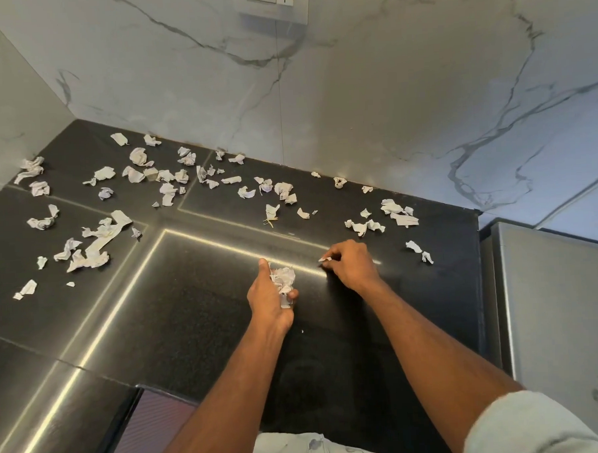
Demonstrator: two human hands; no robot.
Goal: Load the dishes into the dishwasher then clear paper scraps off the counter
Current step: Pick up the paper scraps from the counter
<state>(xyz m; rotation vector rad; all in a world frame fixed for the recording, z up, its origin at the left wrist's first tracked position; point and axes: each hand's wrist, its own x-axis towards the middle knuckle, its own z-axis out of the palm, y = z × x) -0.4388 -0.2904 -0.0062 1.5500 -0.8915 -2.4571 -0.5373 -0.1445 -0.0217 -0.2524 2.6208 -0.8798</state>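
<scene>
Several crumpled white paper scraps [96,243] lie scattered over the black counter [198,316], mostly along the back and left. My left hand [270,296] hovers over the counter's middle and grips a wad of collected scraps [283,281]. Just to its right, my right hand [352,265] pinches a small paper scrap [324,259] between thumb and fingertips at the counter surface. More scraps [398,211] lie behind and to the right of that hand.
A white marble backsplash [354,104] rises behind the counter, with a wall socket [270,1] high up. A stainless steel appliance [561,300] stands past the counter's right edge. The counter's front edge drops off at lower left [140,390].
</scene>
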